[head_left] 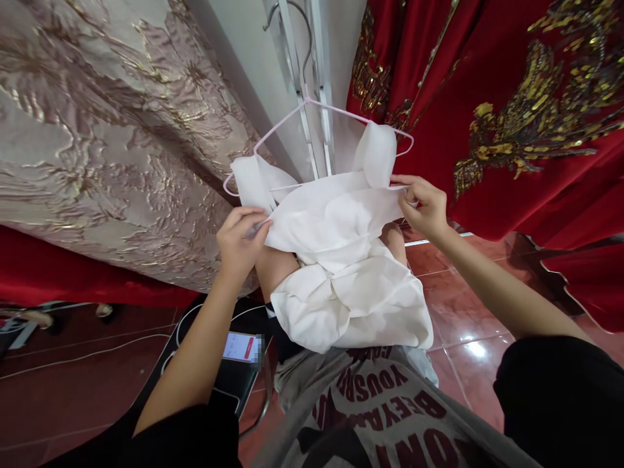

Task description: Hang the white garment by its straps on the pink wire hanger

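A white garment (341,260) hangs by its two straps from a pale pink wire hanger (312,107). My left hand (241,237) pinches the garment's upper left edge, just below the left strap. My right hand (423,205) is closed on the upper right edge under the right strap. The lower part of the cloth bunches over my knees. The hanger's metal hook goes up in front of a white post (312,78).
A heavy pink and gold brocade dress (97,130) hangs at the left. Red gowns with gold sequins (511,110) hang at the right. A phone (241,346) lies on a dark stool below my left arm. The floor is glossy red tile (458,312).
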Demonstrator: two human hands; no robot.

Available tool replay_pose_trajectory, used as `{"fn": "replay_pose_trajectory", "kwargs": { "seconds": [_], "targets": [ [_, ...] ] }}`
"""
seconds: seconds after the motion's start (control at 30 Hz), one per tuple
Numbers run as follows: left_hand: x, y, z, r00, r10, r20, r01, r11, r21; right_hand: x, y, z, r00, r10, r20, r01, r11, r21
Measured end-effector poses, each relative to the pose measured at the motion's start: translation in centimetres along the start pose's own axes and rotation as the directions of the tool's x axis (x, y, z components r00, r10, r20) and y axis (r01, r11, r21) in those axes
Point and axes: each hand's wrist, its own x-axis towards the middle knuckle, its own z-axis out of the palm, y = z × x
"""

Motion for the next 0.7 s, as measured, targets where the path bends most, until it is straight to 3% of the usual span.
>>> {"fn": "replay_pose_trajectory", "kwargs": {
  "seconds": [0.17,0.33,0.47,0.53,0.7],
  "targets": [
    [-1.7,0.0,-0.1,0.995,-0.080,-0.059,0.076,0.995,-0.059,-0.9,-0.6,-0.1,0.993,-0.046,0.109,0.042,0.998,0.036],
    [-1.5,-0.8,0.7,0.935,-0.350,-0.060,0.309,0.884,-0.350,-1.1,-1.1,-0.1,0.953,0.239,0.185,-0.261,0.959,0.109],
    [-1.5,-2.0,1.6,0.865,-0.501,0.023,0.442,0.741,-0.506,-1.4,-0.5,0.3,0.808,0.499,0.313,-0.583,0.756,0.298],
    [-1.7,-2.3,1.9,0.841,-0.537,0.061,0.482,0.693,-0.537,-1.7,0.1,0.5,0.770,0.549,0.325,-0.637,0.689,0.346],
    [-2.4,-1.8,2.7,0.799,-0.569,0.194,0.576,0.633,-0.517,-2.4,1.0,1.3,0.758,0.529,0.380,-0.651,0.639,0.410]
  ]
}}
